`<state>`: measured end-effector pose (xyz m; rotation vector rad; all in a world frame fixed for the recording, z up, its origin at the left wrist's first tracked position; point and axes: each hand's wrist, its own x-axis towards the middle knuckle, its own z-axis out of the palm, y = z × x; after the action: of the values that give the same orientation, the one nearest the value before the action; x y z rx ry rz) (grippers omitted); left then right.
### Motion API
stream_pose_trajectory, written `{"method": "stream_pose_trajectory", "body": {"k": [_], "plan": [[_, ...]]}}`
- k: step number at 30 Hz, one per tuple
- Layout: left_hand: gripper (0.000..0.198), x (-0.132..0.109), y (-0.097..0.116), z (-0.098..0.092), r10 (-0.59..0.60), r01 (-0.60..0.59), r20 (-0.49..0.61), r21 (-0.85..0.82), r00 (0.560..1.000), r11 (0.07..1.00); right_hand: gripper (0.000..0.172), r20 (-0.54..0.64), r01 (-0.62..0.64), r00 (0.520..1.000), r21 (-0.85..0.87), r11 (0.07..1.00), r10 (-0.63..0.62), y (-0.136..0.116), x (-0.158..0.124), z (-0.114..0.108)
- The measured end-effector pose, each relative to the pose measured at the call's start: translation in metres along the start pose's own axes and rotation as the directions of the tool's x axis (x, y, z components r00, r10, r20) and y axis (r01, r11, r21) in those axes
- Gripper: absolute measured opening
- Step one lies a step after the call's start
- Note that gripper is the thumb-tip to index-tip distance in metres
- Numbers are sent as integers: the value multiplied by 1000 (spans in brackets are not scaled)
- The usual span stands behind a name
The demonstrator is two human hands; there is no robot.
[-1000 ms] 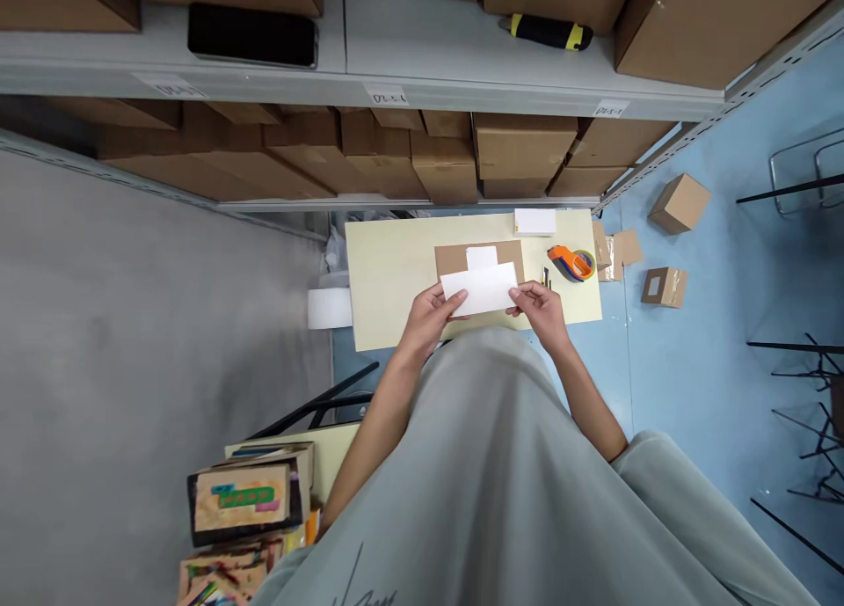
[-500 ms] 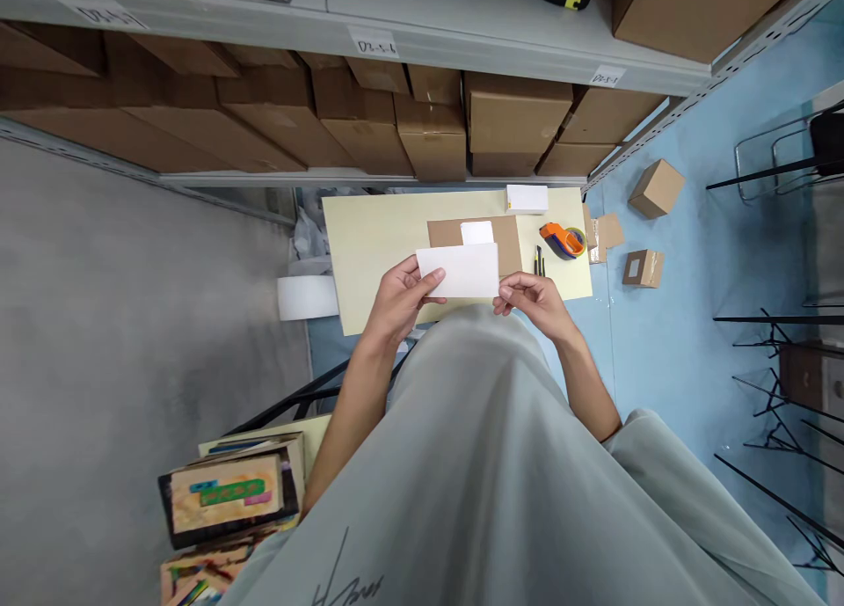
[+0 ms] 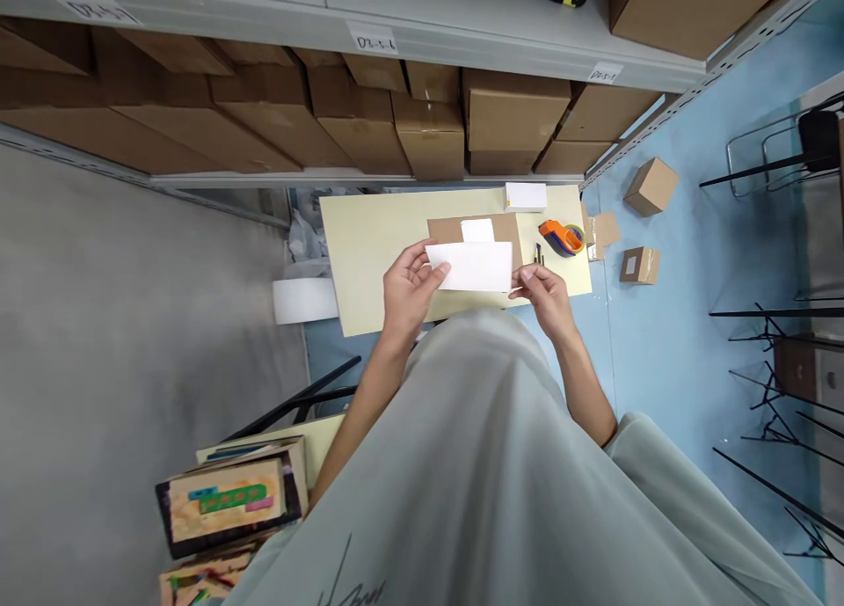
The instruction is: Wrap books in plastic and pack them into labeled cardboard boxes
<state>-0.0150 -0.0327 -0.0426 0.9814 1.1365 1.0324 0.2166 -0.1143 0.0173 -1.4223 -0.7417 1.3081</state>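
Note:
A plain white rectangular piece [image 3: 476,267] is held up over the table; whether it is a card or the face of a thin box I cannot tell. My left hand [image 3: 410,291] grips its left end, thumb on the front and fingers behind. At its lower right corner, the thumb and fingertips of my right hand [image 3: 542,296] are pinched together on the edge. Behind it on the table lie a brown cardboard sheet [image 3: 447,229] and a smaller white piece [image 3: 477,229], both partly covered.
The cream table [image 3: 375,237] also bears a white box [image 3: 526,197], an orange tape dispenser [image 3: 560,237] and a dark, yellow-marked tool [image 3: 539,255]. Cardboard boxes [image 3: 432,140] fill the shelf above. A white roll [image 3: 305,301] is at the left, small cartons [image 3: 640,266] on the blue floor.
Both hands have shifted slightly right and a little up with the white piece. My right hand's fingertips still pinch near its right edge.

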Motion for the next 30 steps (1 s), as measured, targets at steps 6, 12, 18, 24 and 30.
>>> {"method": "stream_pose_trajectory", "body": {"k": [6, 12, 18, 24, 30], "plan": [[71, 3, 10, -7, 9, -9, -13, 4, 1000, 1000, 52, 148, -61, 986, -83, 995, 72, -10, -7, -3], [71, -2, 20, 2, -15, 16, -35, 28, 999, 999, 51, 170, -64, 982, -89, 994, 78, -13, -9, 1], [71, 1, 22, 5, -23, 24, -29, 34, 999, 999, 52, 163, -71, 983, -87, 994, 84, -15, -7, -1], [73, 2, 20, 7, -40, 40, -21, 24, 999, 999, 51, 170, -20, 985, -83, 996, 34, -15, -3, -3], [78, 4, 13, 8, -66, 67, -4, 15, 998, 998, 48, 152, 15, 988, -110, 994, 2, -14, 2, -2]]}}
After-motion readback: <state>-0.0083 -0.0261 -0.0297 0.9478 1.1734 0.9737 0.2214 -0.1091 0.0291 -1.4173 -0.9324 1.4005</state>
